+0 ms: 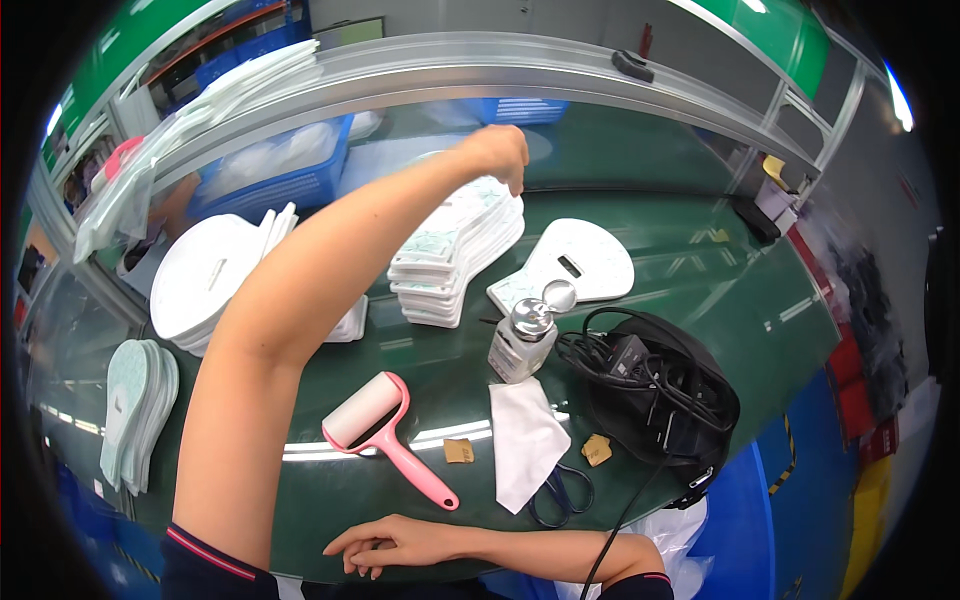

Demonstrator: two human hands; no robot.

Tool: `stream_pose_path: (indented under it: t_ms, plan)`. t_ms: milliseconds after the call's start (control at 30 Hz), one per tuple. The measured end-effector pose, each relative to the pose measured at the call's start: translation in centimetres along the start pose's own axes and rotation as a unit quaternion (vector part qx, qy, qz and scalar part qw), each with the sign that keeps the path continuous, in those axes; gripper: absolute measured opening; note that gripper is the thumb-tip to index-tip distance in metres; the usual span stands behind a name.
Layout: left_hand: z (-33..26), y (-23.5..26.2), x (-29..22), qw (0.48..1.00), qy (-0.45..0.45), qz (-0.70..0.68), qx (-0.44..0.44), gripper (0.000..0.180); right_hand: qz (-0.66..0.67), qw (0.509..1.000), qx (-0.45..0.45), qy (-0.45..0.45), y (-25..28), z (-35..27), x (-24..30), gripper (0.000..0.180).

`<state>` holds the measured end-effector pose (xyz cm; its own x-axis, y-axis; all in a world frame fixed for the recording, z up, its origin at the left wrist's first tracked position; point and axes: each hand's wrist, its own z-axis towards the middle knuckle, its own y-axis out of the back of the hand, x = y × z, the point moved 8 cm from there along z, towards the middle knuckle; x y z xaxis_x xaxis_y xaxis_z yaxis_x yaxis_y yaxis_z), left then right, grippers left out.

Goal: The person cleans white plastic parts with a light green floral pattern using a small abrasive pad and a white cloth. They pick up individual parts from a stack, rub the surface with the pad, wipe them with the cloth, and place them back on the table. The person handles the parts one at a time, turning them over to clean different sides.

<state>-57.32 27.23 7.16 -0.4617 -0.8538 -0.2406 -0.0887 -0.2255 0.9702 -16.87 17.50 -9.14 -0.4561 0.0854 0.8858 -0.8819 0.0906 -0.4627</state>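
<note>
My left arm reaches across the table, and my left hand (495,155) is at the far end of a tall stack of white, paddle-shaped panels (440,265) with pale green-patterned faces. Its fingers are curled downward; my hand hides their tips and anything in them. Low at the near edge, my right hand (390,545) rests palm down, loosely open and holding nothing. Ahead of it lies a lint roller (385,425) with a pink handle. A single white panel (570,262) with a dark slot lies right of the stack, behind a pump bottle (522,345) whose metal lid is raised.
A white cloth (525,440), scissors (562,498) and brown paper squares (458,451) lie near the front. A black bag (660,410) with coiled cables sits right. More panels (210,275) and pale green pieces (138,410) stand left. A blue basket (290,185) is behind.
</note>
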Motion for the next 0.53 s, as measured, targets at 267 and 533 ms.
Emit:
stream_pose_path:
  t_ms: [267, 533]
  plan:
    - [-2.9, -1.8, 13.8, 0.954, 0.289, 0.082, -0.024, 0.034, -0.010, 1.000, 0.014, -0.012, -0.5, 0.3, -0.2, 0.033]
    - [-5.0, -3.9, 17.2, 0.920, 0.377, -0.012, -0.103, 0.047, -0.029, 0.999, 0.030, -0.018, -0.7, 0.2, -0.3, 0.032]
